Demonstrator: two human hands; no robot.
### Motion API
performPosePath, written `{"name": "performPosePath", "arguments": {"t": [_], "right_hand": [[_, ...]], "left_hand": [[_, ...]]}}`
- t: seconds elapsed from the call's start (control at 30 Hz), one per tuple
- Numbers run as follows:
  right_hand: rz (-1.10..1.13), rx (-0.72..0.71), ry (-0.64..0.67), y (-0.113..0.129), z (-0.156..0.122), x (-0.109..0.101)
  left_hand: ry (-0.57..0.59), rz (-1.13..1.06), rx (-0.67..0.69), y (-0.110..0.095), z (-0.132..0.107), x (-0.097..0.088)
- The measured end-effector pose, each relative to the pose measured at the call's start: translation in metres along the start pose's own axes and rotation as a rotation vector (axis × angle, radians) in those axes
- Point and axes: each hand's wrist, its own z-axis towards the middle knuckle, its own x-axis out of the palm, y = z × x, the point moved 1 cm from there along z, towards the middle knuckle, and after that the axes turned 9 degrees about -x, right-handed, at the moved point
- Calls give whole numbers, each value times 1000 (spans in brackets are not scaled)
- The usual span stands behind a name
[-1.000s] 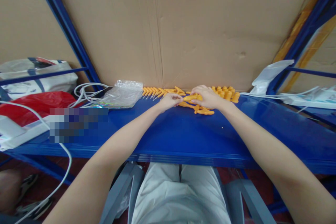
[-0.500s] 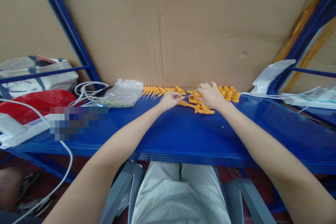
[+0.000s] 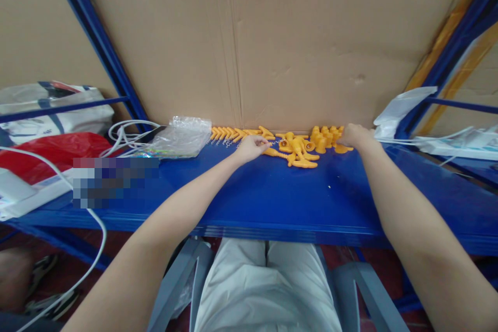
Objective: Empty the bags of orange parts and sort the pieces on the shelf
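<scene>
My left hand [image 3: 252, 147] rests on the blue shelf [image 3: 272, 197] with its fingers pinched together on something too small to name, beside a row of orange pointed pieces with small springs [image 3: 233, 135]. A loose heap of orange plastic parts [image 3: 298, 149] lies just right of it. My right hand [image 3: 354, 136] is further right, its fingers curled at the right end of a cluster of upright orange cups [image 3: 326, 138]. What they hold, if anything, is hidden.
A cardboard sheet [image 3: 272, 36] backs the shelf. A clear plastic bag [image 3: 181, 137] and coiled white cable [image 3: 126, 137] lie to the left, with a red bag [image 3: 54, 153] beyond. White plastic bags [image 3: 400, 106] sit at the right. My lap and a grey chair are below.
My right hand left the heap of orange parts and moved right to the end of the orange cups. My left hand stayed in place.
</scene>
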Motion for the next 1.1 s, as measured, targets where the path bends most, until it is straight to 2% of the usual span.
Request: {"name": "performPosePath", "arguments": {"t": [0.1,0.4,0.63,0.8,0.93,1.1], "right_hand": [[-26,74,108,0,-2,5],[65,26,95,-8,5,15],[58,22,64,6,-8,9],[10,20,80,15,-13,8],[-4,0,76,16,-13,8],[10,-4,99,19,-17,6]], "left_hand": [[0,9,16,1,1,0],[21,-4,11,-4,-3,1],[34,45,17,-6,-5,1],[-71,51,96,-9,1,-14],[-136,107,78,-11,12,-29],[-148,351,114,-7,32,-40]]}}
